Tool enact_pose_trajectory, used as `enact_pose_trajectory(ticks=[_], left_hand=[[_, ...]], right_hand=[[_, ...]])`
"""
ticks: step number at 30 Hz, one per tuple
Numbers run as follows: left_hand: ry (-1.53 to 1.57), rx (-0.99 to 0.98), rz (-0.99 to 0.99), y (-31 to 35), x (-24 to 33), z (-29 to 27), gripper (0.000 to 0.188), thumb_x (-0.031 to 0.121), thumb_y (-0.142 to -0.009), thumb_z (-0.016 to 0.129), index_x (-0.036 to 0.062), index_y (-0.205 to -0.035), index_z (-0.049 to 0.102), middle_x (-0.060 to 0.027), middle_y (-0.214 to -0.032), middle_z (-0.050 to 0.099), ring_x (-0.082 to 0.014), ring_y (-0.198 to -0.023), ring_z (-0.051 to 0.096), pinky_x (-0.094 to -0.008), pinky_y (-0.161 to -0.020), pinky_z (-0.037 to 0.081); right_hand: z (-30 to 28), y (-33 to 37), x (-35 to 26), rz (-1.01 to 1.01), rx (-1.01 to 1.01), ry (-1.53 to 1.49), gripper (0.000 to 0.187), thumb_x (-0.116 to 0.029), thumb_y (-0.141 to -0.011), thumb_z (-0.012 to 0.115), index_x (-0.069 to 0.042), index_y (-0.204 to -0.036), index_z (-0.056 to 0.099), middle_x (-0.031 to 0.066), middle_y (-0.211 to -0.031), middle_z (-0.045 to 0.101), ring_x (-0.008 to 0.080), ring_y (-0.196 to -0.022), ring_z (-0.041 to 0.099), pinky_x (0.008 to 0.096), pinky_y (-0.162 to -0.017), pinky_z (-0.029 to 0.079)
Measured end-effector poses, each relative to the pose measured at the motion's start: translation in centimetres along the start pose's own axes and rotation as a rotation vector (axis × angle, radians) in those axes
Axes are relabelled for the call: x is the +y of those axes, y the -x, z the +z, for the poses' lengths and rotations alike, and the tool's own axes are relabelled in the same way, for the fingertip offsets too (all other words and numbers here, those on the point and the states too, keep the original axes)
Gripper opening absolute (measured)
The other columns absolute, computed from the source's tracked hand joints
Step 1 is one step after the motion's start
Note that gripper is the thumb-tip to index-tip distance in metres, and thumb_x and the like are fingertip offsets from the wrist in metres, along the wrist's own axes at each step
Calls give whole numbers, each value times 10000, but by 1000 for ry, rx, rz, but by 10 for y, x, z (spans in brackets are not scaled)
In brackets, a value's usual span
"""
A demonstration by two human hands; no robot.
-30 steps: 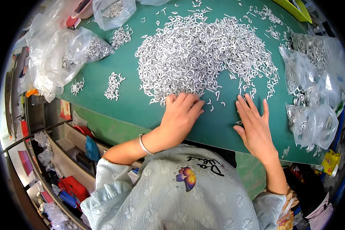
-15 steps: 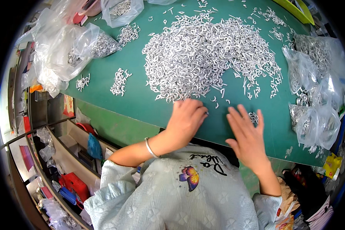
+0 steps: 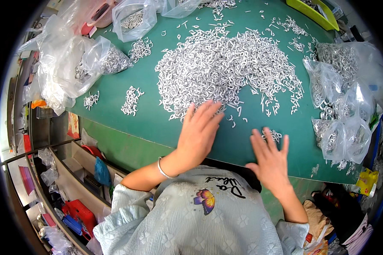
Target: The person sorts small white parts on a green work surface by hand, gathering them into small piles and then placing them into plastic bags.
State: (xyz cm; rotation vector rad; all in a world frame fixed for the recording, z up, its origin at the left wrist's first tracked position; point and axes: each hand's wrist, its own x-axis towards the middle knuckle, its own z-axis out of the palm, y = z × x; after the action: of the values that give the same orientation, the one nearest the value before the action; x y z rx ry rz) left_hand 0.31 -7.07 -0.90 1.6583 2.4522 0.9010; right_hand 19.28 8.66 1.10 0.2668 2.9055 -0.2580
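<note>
Left hand: flat, released, fingertips on the lower edge of the heap of small metal pieces.
Right hand: flat, released, covering a few strays.
Advice: light, even pressure would have stopped scattering.

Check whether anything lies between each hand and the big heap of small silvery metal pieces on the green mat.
Nothing visible does. The left hand already touches the heap of small silvery metal pieces at its near edge. The right hand lies flat on the green mat, with only stray pieces ahead.
</note>
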Motion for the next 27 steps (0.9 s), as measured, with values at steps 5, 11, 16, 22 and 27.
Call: enact_pose_trajectory(ticks=[5, 11, 16, 22, 27], left_hand=[[-182, -67, -28, -25, -12, 3, 603, 138, -833, 700, 45, -1378, 461, -184, -1500, 347, -384, -1408, 294, -611, -1093, 260], [-316, -76, 100, -60, -14, 30, 629, 339, -874, 651, 41, -1391, 452, -209, -1467, 370, -385, -1371, 331, -616, -1077, 275], [-300, -223, 139, -40, -19, 12, 566, 236, -849, 674, 44, -1352, 497, -144, -1481, 384, -347, -1390, 322, -622, -1081, 269], [-111, -201, 136, -20, -9, 3, 561, 150, -810, 701, 46, -1331, 519, -102, -1479, 408, -364, -1394, 320, -624, -1085, 260], [-160, -332, 219, -5, -1, 10, 536, 196, -807, 702, 74, -1307, 552, -85, -1492, 398, -328, -1407, 315, -658, -1068, 251]], right_hand=[[-6, 9, 25, 89, 178, -122, 670, -244, -802, 714, -25, -1387, 470, 108, -1516, 376, 308, -1434, 295, 656, -1110, 125], [-21, -102, 37, -63, 408, -210, 577, -267, -891, 645, -27, -1386, 471, 107, -1503, 391, 324, -1423, 301, 570, -1133, 189], [-14, -99, 38, -196, 200, -127, 603, -354, -897, 627, -52, -1393, 468, 80, -1507, 386, 320, -1424, 289, 552, -1144, 207], [-23, -43, 32, -85, 83, -195, 687, -272, -803, 720, -22, -1390, 462, 74, -1517, 373, 320, -1441, 259, 569, -1150, 183], [-27, -28, 32, -50, 98, -223, 676, -250, -796, 725, -13, -1377, 472, 84, -1516, 368, 315, -1438, 272, 594, -1142, 168]])
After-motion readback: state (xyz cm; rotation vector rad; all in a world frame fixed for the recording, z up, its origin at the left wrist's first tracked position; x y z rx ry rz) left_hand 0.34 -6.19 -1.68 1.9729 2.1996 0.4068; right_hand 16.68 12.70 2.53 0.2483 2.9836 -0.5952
